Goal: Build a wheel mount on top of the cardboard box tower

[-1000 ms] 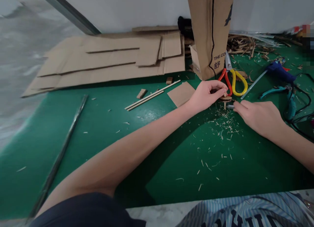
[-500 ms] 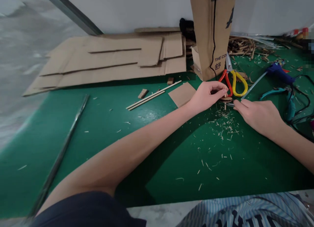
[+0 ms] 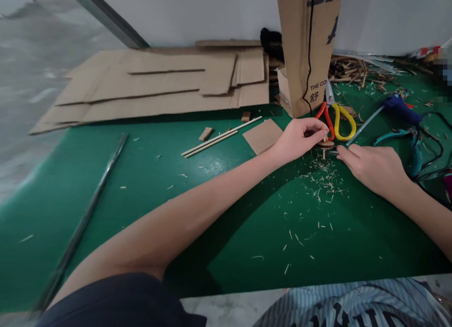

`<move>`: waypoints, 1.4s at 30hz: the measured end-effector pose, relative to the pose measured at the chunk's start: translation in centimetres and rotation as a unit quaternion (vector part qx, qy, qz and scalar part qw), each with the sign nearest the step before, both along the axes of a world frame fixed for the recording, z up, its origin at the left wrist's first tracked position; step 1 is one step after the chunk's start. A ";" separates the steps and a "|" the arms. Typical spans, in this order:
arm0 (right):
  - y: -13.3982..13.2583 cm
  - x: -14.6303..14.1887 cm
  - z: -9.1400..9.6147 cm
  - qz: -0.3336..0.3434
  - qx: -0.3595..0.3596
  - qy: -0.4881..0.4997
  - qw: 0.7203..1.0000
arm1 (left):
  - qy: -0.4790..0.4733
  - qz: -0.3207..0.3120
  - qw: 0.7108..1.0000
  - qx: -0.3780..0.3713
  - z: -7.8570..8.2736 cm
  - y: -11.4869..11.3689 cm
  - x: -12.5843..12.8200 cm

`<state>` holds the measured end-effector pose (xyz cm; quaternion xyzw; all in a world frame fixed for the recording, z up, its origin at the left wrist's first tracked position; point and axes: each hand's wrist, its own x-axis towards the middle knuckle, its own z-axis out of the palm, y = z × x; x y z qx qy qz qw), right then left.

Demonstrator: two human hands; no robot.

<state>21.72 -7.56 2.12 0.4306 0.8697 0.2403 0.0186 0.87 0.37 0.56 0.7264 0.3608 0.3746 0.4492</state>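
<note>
On a green work mat (image 3: 318, 251), the left hand (image 3: 298, 139) pinches a wooden peg (image 3: 324, 153) fitted through a small wooden disc (image 3: 325, 144), while the right hand (image 3: 370, 169) closes around a slim metal tool (image 3: 332, 153) just beside it. Wood shavings (image 3: 323, 174) scatter below; red-and-yellow scissors (image 3: 335, 122) lie just behind.

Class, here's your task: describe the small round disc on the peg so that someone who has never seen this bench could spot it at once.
On the green work mat, find the red-and-yellow-handled scissors. Just below them, the left hand pinches a thin peg carrying a small round brown disc, right above the scattered shavings.
</note>
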 end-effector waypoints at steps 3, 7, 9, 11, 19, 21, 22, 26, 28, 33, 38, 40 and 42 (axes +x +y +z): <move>0.3 0.1 0.1 -0.002 -0.012 0.001 1.000 | 0.002 0.002 1.000 -0.003 0.1 0.0 0.0; 0.4 0.1 0.3 -0.007 -0.045 -0.001 0.999 | 0.006 0.000 1.000 0.015 -0.2 0.1 -0.1; 0.4 0.1 0.2 -0.007 -0.046 0.004 0.999 | 0.013 0.005 1.000 0.025 -0.3 0.1 -0.1; 0.4 0.1 0.0 -0.007 -0.034 0.011 0.999 | 0.026 0.016 0.999 0.038 -0.3 0.0 -0.1; 0.3 0.1 -0.7 0.003 -0.001 0.038 0.999 | 0.051 0.049 0.995 0.071 0.0 0.1 -0.2; 0.3 0.1 -0.8 0.001 -0.005 0.042 0.999 | 0.023 0.066 0.995 0.068 -0.3 0.6 -0.4; 0.3 0.1 -0.8 0.000 -0.006 0.043 0.999 | 0.013 0.078 0.995 0.063 -0.4 0.9 -0.5; 0.3 0.1 -0.8 0.002 0.001 0.040 0.999 | 0.090 0.106 0.987 0.080 -0.6 1.6 -1.2; 0.3 0.1 -0.8 0.002 0.006 0.040 0.999 | 0.164 0.092 0.974 0.126 -0.4 1.8 -1.7; 0.3 0.1 -1.0 0.004 0.016 0.047 0.999 | 0.304 -0.040 0.927 0.216 0.5 2.4 -2.8; 0.3 -0.1 -1.0 -0.005 0.003 0.054 0.999 | 0.372 -0.088 0.900 0.207 1.2 3.1 -3.5; 0.3 -0.2 -1.0 -0.008 -0.004 0.059 0.998 | 0.392 -0.085 0.891 0.213 1.3 3.5 -3.7; 0.3 -0.3 -0.9 -0.011 -0.008 0.064 0.998 | 0.418 -0.079 0.877 0.226 1.4 3.7 -3.9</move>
